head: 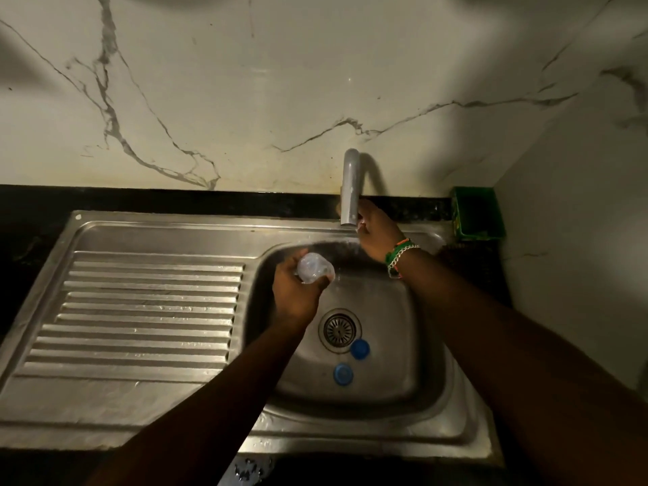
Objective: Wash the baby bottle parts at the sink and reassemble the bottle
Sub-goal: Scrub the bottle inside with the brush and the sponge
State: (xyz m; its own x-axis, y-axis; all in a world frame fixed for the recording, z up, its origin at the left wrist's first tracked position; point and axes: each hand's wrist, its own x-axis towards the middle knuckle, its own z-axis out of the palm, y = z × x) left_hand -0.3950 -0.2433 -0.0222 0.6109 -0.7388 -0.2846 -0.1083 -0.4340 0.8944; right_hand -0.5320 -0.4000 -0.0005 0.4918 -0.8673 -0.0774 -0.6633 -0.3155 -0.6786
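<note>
My left hand [296, 292] holds a clear baby bottle body [315, 268] over the far left part of the sink basin [413, 310], tilted with its base toward me. My right hand [377, 233] reaches behind the grey tap spout [350, 191], fingers closed around something at its base; what they grip is hidden by the spout. Two blue bottle parts lie in the basin near the drain [339, 329]: one [360, 349] right beside the strainer, the other [343, 374] a little nearer to me.
A ribbed steel draining board [140, 310] fills the left of the sink unit. A green container [478, 213] stands in the back right corner against the marble wall. Black countertop surrounds the sink. Bracelets sit on my right wrist.
</note>
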